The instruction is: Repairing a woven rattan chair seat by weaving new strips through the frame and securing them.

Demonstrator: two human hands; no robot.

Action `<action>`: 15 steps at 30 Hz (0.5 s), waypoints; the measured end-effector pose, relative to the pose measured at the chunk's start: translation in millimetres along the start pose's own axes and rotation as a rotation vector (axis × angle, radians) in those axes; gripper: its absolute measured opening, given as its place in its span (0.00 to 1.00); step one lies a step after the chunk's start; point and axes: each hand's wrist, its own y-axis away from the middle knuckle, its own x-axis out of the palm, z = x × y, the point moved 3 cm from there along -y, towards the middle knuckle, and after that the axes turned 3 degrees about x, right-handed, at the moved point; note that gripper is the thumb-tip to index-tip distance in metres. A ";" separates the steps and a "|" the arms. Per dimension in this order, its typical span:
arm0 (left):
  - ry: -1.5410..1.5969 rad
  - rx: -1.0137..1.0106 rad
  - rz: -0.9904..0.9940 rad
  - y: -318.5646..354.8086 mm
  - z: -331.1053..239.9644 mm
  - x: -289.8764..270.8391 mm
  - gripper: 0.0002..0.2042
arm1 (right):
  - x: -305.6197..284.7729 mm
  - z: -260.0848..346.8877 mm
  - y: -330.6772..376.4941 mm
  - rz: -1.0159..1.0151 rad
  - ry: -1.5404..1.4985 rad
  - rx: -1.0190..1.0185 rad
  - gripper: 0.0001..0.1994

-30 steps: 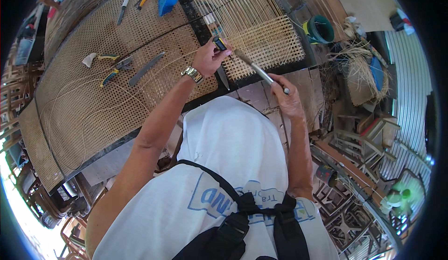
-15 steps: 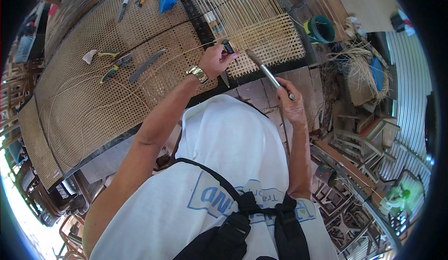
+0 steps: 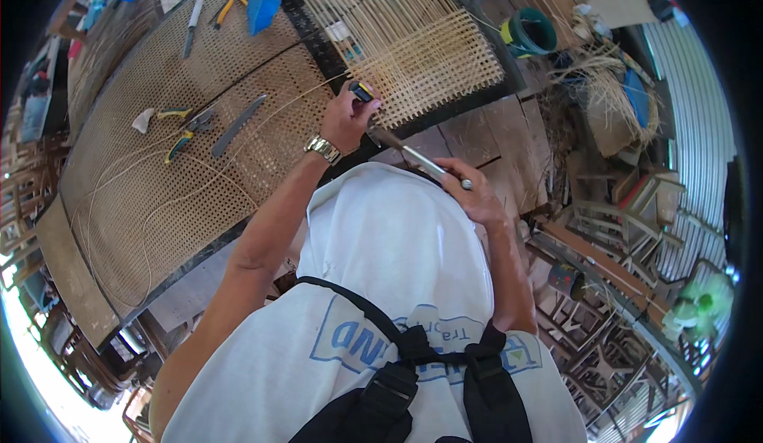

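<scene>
My left hand [image 3: 347, 117], with a metal-banded watch on its wrist, is closed around an upright tool with a black-and-yellow handle [image 3: 362, 91]. Its lower end is mostly hidden by the hand. The hand is at the near left corner of a pale woven cane panel [image 3: 437, 65]. In my right hand [image 3: 475, 193] is a hammer [image 3: 425, 162] with a silver shaft, gripped near the shaft's end. The hammer's dark head points toward my left hand, just below it and in front of the panel's near edge.
A large sheet of cane webbing [image 3: 187, 173] covers the left of the table. On it lie pliers [image 3: 181, 145], a grey blade [image 3: 238, 125], a knife [image 3: 191, 28] and a blue piece [image 3: 262, 14]. A green bucket [image 3: 532, 32] and loose cane strips [image 3: 600, 85] are at the right.
The hammer has swung down and left, its head moving off the woven panel to below my left hand. The whole view has shifted slightly; my left hand still grips the handled tool.
</scene>
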 end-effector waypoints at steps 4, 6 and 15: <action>-0.072 0.061 -0.019 -0.3 -2.4 2.1 0.11 | 11.8 19.0 -7.8 0.148 0.041 -0.061 0.18; -0.130 0.090 0.003 -0.7 -3.2 3.4 0.11 | 15.1 18.5 -5.3 0.132 0.030 -0.053 0.18; -0.077 0.069 -0.006 2.6 9.6 15.1 0.11 | 22.1 5.6 -1.9 -0.023 -0.046 0.001 0.18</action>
